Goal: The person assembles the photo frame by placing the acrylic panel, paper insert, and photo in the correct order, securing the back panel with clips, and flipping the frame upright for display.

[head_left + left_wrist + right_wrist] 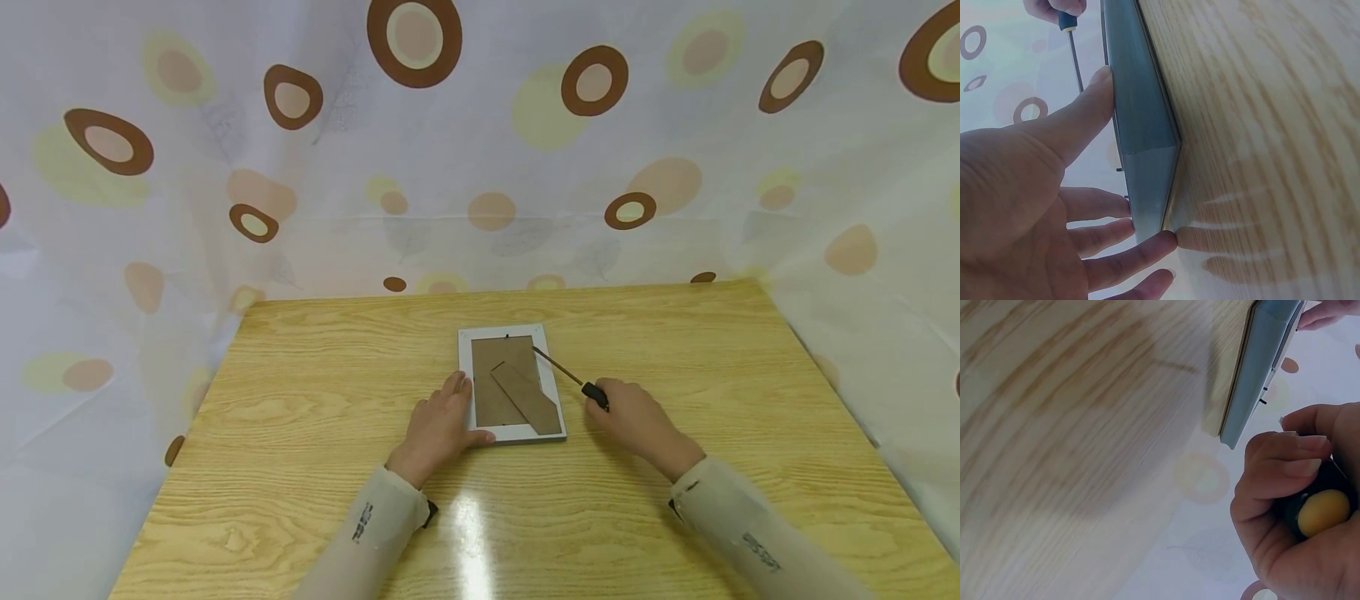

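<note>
A white picture frame (pixel 555 423) lies face down, its brown backing board (pixel 491 398) and slanted easel stand (pixel 525 396) uppermost. My left hand (pixel 438 423) rests against its near left corner, thumb along the near edge and fingers spread along the left side. In the left wrist view, these fingers (pixel 1132 259) look nearly straight against the frame's blue-grey side (pixel 1144 112). My right hand (pixel 637 421) grips a screwdriver (pixel 594 393) by its dark handle, whose yellow end (pixel 1324 512) shows in the right wrist view. The screwdriver's tip meets the backing's right edge, near the upper right corner.
The frame lies on a wood-grain table (pixel 315 417). A white curtain (pixel 465 150) with brown, yellow and peach spots hangs behind the table and along both sides. Small dark tabs (pixel 1263 401) stick up from the frame's back.
</note>
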Tool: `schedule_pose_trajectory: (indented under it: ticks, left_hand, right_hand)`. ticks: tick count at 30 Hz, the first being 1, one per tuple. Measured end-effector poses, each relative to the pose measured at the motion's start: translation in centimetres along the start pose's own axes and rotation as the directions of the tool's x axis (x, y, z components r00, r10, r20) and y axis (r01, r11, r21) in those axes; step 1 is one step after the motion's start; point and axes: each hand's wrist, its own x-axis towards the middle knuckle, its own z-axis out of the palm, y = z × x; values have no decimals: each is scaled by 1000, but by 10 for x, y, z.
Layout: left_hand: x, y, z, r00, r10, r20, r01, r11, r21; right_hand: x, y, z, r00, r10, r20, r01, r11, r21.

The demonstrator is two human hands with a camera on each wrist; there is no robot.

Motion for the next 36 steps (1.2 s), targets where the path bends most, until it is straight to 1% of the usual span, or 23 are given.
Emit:
schedule_pose_trajectory:
  ticks: [6,14,24,36]
  left_hand:
    - [0,0,0,1000,0,-3,0,1000,3]
    - [1,0,0,1000,-1,-3,1,1000,-7]
    - [1,-1,0,1000,1,-3,-1,1000,-9]
    - [0,1,-2,1000,0,2,0,1000,-11]
  right_hand:
    - [4,-6,1,1000,-15,-10,15,1000,-13]
    - [10,-10,1,1000,-9,5,9,1000,-6]
    - [24,-10,5,1000,-22,-8,22,1000,4]
    - [40,-22,4,1000,-20,9,20,1000,-4]
